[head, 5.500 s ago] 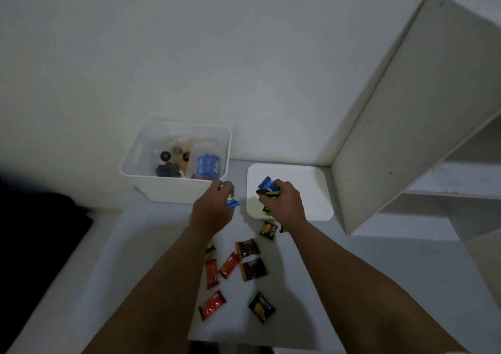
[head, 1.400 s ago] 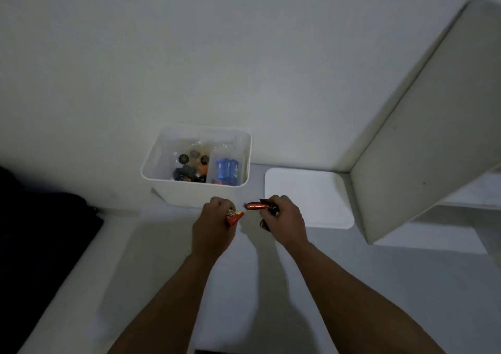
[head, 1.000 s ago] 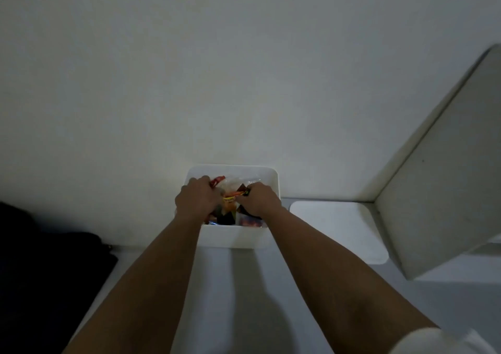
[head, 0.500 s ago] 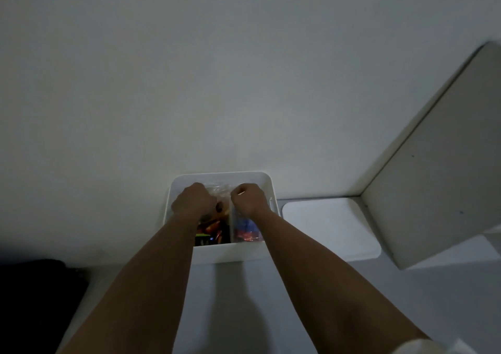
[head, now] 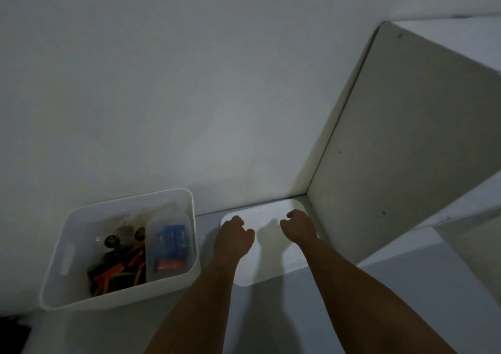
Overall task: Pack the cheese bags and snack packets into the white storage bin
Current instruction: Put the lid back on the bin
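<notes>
The white storage bin (head: 187,277) sits on the tabletop (head: 379,299) by the wall, snack packets (head: 116,272) and a clear bag of blue packets (head: 169,242) inside it. Just beside it lies a white lid (head: 268,261) — the left hand (head: 234,238) and right hand (head: 298,229) reach over it, fingers curled, holding nothing.

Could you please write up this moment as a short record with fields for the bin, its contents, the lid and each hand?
Bin: white plastic storage bin, open, standing by the wall on the white surface.
Contents: red-orange and dark snack packets on its left side; clear bag of blue packets on its right side.
Lid: flat white rounded lid, lying right of the bin, apart from it.
Left hand: over the lid's left part, fingers curled; grip on the lid unclear.
Right hand: over the lid's far right part, fingers curled; grip unclear.
</notes>
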Motion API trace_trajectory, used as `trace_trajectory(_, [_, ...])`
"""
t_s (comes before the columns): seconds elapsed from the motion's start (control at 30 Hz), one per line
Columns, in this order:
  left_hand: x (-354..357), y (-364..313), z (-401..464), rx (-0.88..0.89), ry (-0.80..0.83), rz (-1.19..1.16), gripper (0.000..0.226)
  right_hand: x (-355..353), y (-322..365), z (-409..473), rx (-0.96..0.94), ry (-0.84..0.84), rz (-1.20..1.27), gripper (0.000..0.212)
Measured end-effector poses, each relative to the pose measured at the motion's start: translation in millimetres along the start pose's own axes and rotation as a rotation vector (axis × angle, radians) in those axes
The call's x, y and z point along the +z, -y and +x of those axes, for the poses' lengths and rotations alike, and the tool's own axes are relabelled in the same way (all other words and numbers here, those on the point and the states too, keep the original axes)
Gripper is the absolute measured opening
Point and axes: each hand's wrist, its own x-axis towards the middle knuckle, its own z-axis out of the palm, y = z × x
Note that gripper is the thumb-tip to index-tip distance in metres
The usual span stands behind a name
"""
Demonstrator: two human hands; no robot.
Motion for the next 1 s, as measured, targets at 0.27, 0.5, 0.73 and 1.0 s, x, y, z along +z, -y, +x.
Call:
trace_trajectory(0.27, [87.0, 57.0, 25.0, -0.466, -0.052, -0.082, 0.059, 5.8, -100.2, 60.8, 0.104, 0.205, -0.278, 0.077])
trace_trajectory(0.5, [101.3, 33.7, 33.9, -0.465, -0.148, -0.24, 0.036, 18.4, -111.6, 64.6, 0.222, 0.015, -0.184, 0.065])
trace_trajectory(0.73, [77.6, 53.7, 25.5, -0.54, -0.233, -0.775, 0.023, 7.1, -108.1, 50.0, 0.205, -0.153, -0.053, 0.033])
trace_trajectory(1.0, [20.2, 14.7, -25.1, -0.329, -0.167, -0.825, 0.022, -71.4, -70.7, 15.8, 0.179, -0.32, 0.012, 0.035])
